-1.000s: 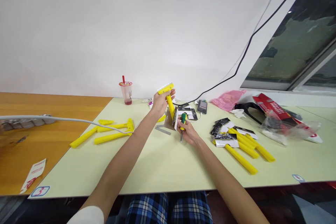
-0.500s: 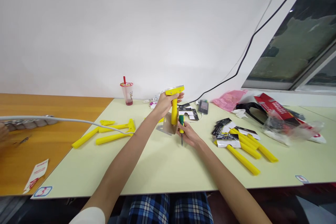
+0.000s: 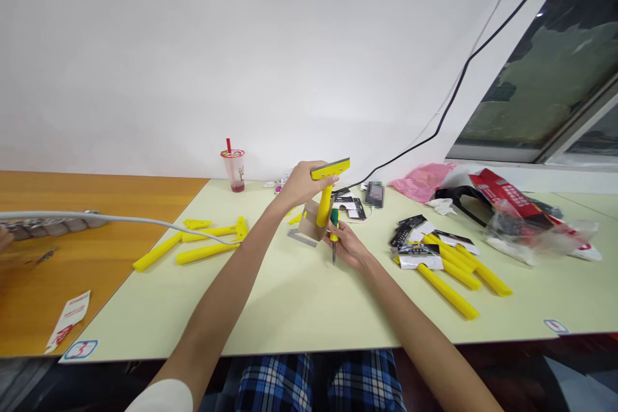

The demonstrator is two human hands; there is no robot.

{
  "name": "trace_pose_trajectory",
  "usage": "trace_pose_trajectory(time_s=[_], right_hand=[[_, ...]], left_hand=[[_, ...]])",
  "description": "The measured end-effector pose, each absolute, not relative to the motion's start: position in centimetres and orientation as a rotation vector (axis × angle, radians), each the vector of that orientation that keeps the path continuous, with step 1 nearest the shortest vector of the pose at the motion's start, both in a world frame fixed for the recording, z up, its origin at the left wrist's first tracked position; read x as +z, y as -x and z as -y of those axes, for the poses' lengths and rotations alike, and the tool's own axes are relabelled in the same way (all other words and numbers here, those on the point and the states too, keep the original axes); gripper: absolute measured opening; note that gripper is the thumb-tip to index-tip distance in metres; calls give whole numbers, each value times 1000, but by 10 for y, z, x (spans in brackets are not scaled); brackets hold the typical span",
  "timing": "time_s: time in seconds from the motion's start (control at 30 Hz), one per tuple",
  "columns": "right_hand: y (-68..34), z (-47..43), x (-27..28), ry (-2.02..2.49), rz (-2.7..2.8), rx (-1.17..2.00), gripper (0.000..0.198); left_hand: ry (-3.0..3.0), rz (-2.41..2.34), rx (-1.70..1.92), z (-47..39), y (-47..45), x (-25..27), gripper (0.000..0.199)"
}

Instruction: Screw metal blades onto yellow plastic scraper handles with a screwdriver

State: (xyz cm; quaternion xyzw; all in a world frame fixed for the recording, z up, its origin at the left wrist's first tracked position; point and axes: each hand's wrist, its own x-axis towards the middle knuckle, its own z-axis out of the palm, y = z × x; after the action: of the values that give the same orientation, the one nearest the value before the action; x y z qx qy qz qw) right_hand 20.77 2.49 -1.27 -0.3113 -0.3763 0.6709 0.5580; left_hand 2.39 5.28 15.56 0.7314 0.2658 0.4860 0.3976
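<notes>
My left hand [image 3: 305,181] is closed around the upper part of a yellow scraper [image 3: 331,169], just below its wide head. The scraper's handle points down, its lower end in front of a small brownish box [image 3: 309,221]. A flat grey strip [image 3: 302,238] lies by the box's base. In my right hand [image 3: 349,246], a screwdriver [image 3: 335,217] with a green and yellow handle is gripped, its shaft pointing down. The right fingers are close to the bottom of the scraper handle and the box's right side; whether they touch the box I cannot tell.
Several yellow scrapers [image 3: 207,253] lie at left. More, with black-and-white cards, form a pile [image 3: 449,296] at right. A cup with a red straw [image 3: 235,170] stands near the wall. A grey cable [image 3: 145,221] crosses the left side. Plastic bags [image 3: 516,232] lie far right.
The scraper's head has tilted and shifted slightly right and down, with its face turned more toward me. My left hand has turned with it. The right hand and screwdriver have barely moved.
</notes>
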Motion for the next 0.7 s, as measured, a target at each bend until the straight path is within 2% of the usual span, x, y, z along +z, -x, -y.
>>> trace_pose_trajectory(time_s=[0.2, 0.7], right_hand=[[-211, -27, -10, 725, 839, 1541, 53], [-213, -29, -14, 746, 835, 1540, 55]], left_hand=[[-2125, -920, 1213, -51, -8, 165, 29], [-2133, -1103, 1167, -55, -5, 165, 23]])
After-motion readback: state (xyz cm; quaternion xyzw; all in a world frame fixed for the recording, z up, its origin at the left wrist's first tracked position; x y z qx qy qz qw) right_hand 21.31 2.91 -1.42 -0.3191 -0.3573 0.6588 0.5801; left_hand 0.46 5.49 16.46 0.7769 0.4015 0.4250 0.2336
